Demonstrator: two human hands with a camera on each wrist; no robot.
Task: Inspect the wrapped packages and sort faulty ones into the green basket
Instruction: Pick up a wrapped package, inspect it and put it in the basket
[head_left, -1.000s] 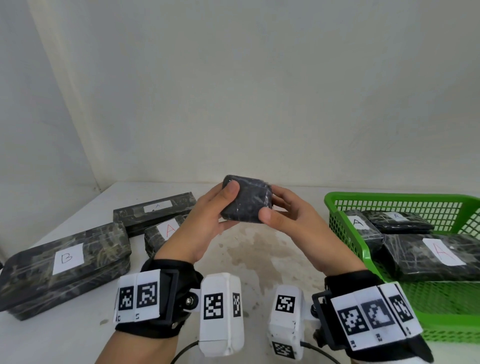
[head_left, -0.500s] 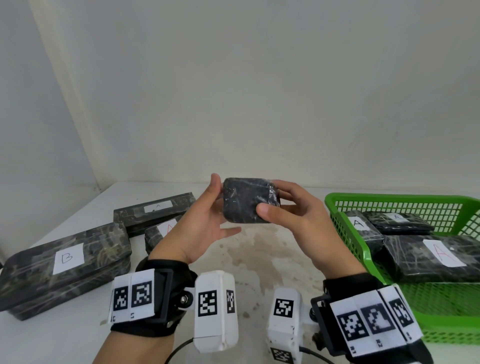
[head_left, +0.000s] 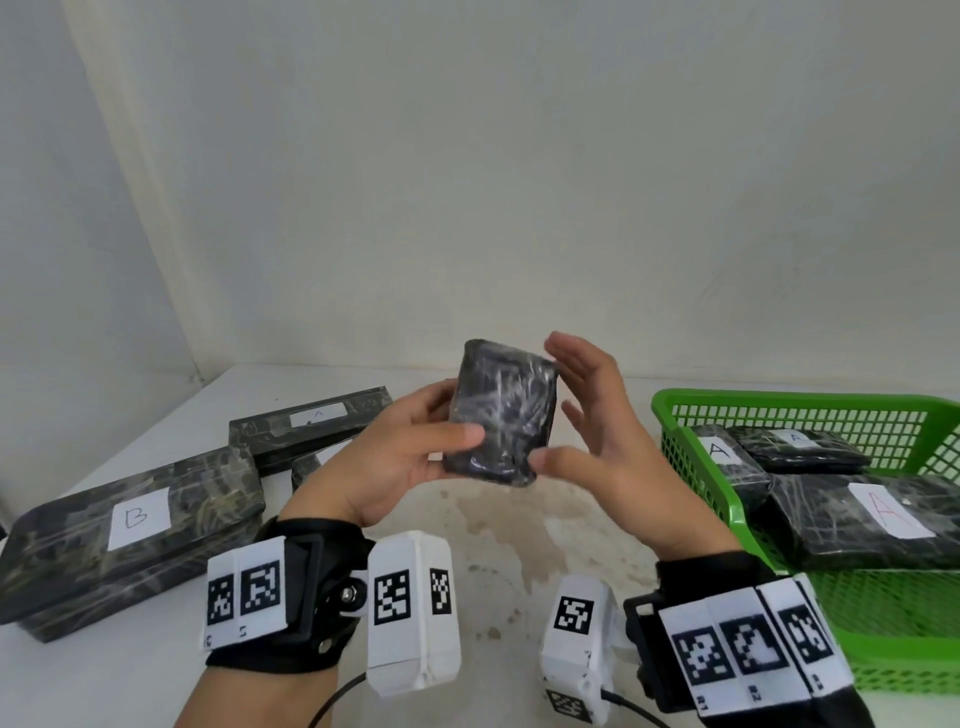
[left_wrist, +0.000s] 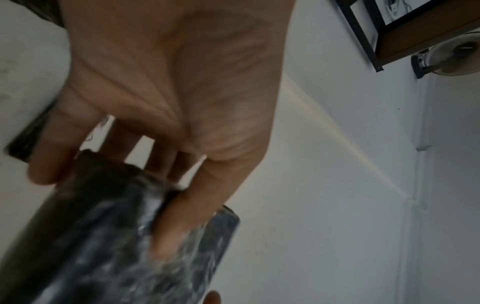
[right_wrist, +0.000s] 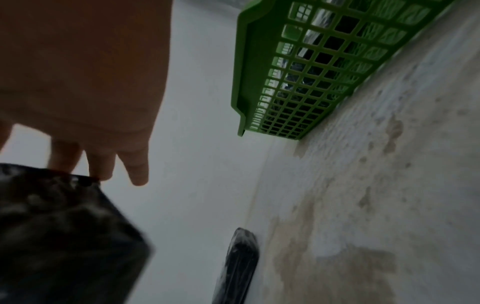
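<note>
A small black film-wrapped package is held upright in the air over the table's middle. My left hand grips its left side, thumb on the front and fingers behind. My right hand stands beside its right edge with fingers straight, the thumb touching the lower right corner. In the left wrist view the package lies blurred against my fingers. In the right wrist view straight fingertips meet the package at its edge. The green basket stands at the right.
Three wrapped packages lie in the basket, the biggest labelled A. On the left of the white table lie a long package labelled B, one labelled A and a third partly hidden. A wall stands close behind.
The small package has been turned from lying sideways to standing upright and lifted slightly. My right hand's fingers have loosened from the package and straightened; my left thumb now lies across its front.
</note>
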